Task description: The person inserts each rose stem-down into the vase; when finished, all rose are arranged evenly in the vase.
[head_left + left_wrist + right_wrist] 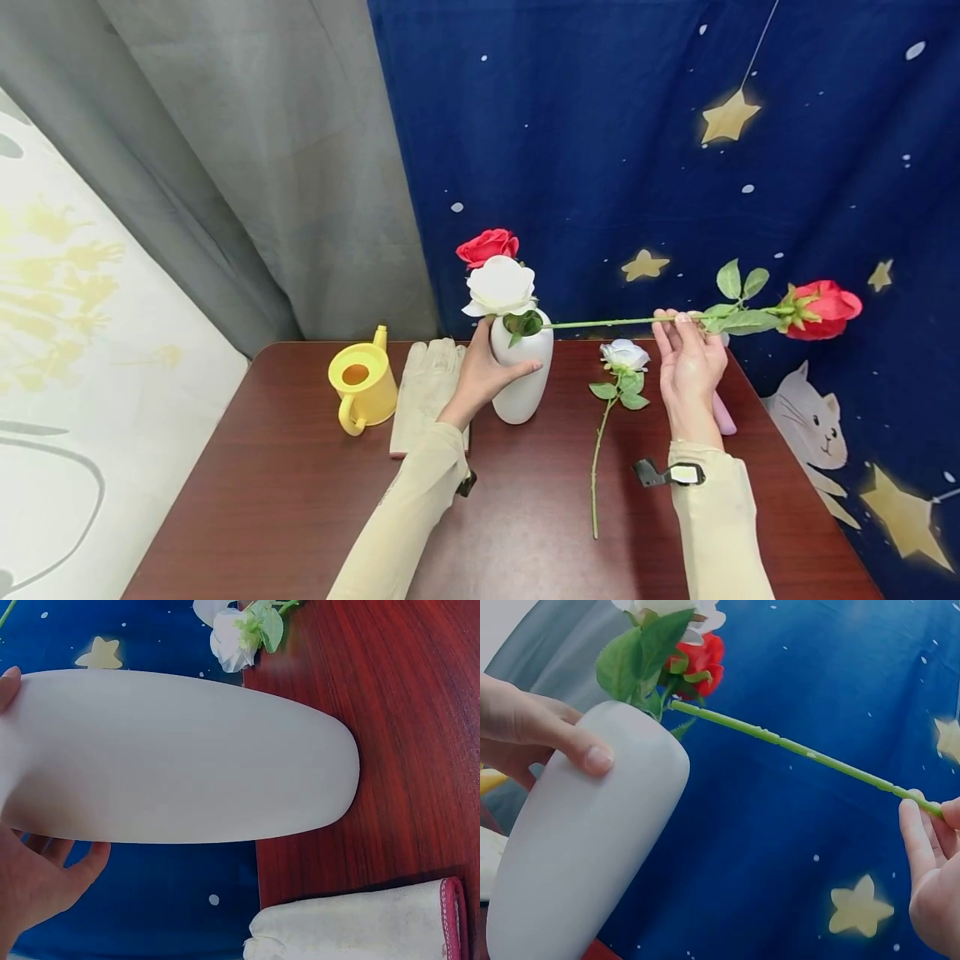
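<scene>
My left hand grips the upper part of a white vase, thumb across its front. A white rose and a red rose stand in the vase and lean left over its mouth. My right hand pinches the stem of another red rose, held almost level with its bloom to the right. In the right wrist view the cut end of that green stem is right by the vase's mouth, beside the leaves. Another white rose lies on the table between the hands.
A yellow watering can stands at the back left of the brown table. Beside it lie pale work gloves with a red hem. A pink handle-like thing lies partly hidden behind my right wrist. Curtains hang behind the table.
</scene>
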Available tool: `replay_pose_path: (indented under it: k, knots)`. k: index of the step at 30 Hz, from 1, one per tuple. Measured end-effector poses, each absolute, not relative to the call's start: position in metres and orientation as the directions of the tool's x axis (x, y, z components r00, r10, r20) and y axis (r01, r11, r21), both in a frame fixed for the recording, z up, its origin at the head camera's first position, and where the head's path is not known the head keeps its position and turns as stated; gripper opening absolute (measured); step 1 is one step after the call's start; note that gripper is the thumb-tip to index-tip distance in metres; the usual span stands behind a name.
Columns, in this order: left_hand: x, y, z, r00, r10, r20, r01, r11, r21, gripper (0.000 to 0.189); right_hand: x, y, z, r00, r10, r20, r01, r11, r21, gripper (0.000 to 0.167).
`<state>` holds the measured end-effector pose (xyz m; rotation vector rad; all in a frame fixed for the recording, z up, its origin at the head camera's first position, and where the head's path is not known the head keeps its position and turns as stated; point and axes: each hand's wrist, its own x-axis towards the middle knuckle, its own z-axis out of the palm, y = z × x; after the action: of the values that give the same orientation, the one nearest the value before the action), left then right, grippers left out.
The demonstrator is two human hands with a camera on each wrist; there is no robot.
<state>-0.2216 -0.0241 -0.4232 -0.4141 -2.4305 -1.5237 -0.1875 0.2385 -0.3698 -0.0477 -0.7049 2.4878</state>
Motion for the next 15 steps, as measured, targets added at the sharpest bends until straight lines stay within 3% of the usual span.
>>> replay_pose_path:
  k: [9,15]
  knots:
    - [-0.221,-0.023,-0.424,-0.933,0.106,0.344,0.356,0.415,0.837,0.092,-0.198,0.223,-0.351,-0.814,0.514,0.272,-0.572,-0.622,-0.536,0.014]
    - [-0.22,-0.023,-0.422,-0.935,0.107,0.338,0.351,0.413,0.84,0.093,-0.202,0.217,-0.342,-0.795,0.521,0.311,-0.585,-0.523,-0.62,0.018]
